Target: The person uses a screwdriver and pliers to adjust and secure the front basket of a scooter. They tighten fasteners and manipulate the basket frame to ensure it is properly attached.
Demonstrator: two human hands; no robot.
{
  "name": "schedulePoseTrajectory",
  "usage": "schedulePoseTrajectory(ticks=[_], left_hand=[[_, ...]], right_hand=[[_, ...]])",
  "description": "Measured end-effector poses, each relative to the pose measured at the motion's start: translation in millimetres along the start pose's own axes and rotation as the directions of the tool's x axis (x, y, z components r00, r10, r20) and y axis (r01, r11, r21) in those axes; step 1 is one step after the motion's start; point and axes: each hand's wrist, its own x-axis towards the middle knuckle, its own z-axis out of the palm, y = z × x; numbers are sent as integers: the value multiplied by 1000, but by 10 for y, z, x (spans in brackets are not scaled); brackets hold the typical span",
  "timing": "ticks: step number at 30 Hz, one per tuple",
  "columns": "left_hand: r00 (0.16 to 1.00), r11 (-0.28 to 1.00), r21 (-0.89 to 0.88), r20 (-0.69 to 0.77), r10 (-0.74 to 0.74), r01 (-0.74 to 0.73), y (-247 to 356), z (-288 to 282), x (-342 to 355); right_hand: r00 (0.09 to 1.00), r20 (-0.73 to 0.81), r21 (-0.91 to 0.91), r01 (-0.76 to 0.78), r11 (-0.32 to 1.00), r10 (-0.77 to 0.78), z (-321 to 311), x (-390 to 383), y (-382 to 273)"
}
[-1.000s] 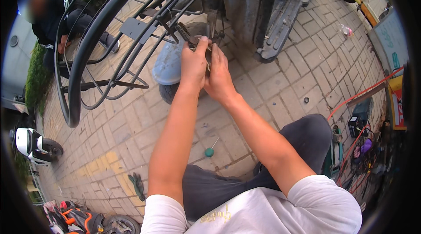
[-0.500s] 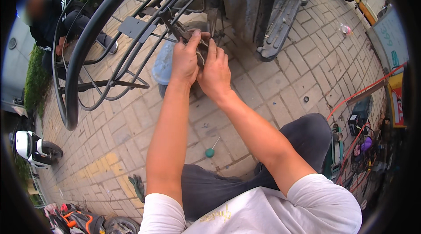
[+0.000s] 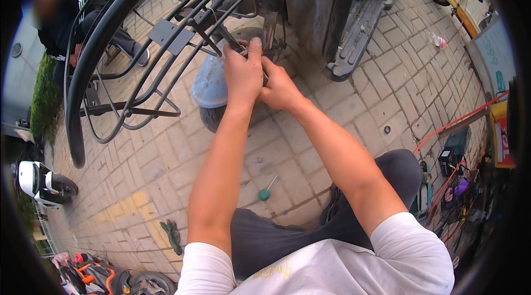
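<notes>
My left hand [image 3: 243, 76] is closed at the front wheel of a blue scooter, its thumb pointing up beside a dark metal rod. Pressed against it, my right hand [image 3: 281, 89] is closed too, fingers curled around a small part mostly hidden by both hands. I cannot make out what that part is. Just left of the hands is the worn blue front fender [image 3: 209, 82], with the black tyre [image 3: 213, 118] below it. Behind my fingers stands the rusty fork leg [image 3: 271, 26]. A black tubular rack [image 3: 152, 93] hangs over the left side.
A screwdriver with a round green handle [image 3: 264, 194] and a dark glove [image 3: 172, 237] lie on the paving. Another person [image 3: 66, 24] sits at the left. Tools and cables [image 3: 456, 190] crowd the right. A white scooter [image 3: 41, 184] and a yellow one [image 3: 451, 1] stand farther off.
My left hand has shifted right and turned, now overlapping the right hand. The right hand's fingers have curled in. More of the tyre shows, and the rack appears slightly shifted.
</notes>
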Motion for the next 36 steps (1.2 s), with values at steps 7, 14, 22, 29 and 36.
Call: schedulePoseTrajectory(ticks=[7, 14, 22, 29, 36], left_hand=[[998, 963, 265, -44, -42, 53, 228, 162, -5], [970, 965, 216, 158, -185, 149, 587, -111, -98], [760, 681, 491, 58, -647, 543, -333, -2843, -1160], [829, 320, 831, -264, -492, 455, -2629, -3745, -2778], [976, 561, 825, 56, -210, 74, -3183, -3262, -2219]], right_hand=[[968, 227, 91, 85, 992, -104, -375, 219, 123], [842, 534, -8, -82, 997, 74, -740, 460, -153], [341, 699, -709, 214, 672, 629, -1219, -273, -234], [308, 732, -660, 542, 521, 607, -893, -974, 906], [362, 759, -651, 425, 629, 541, -504, -742, 302]])
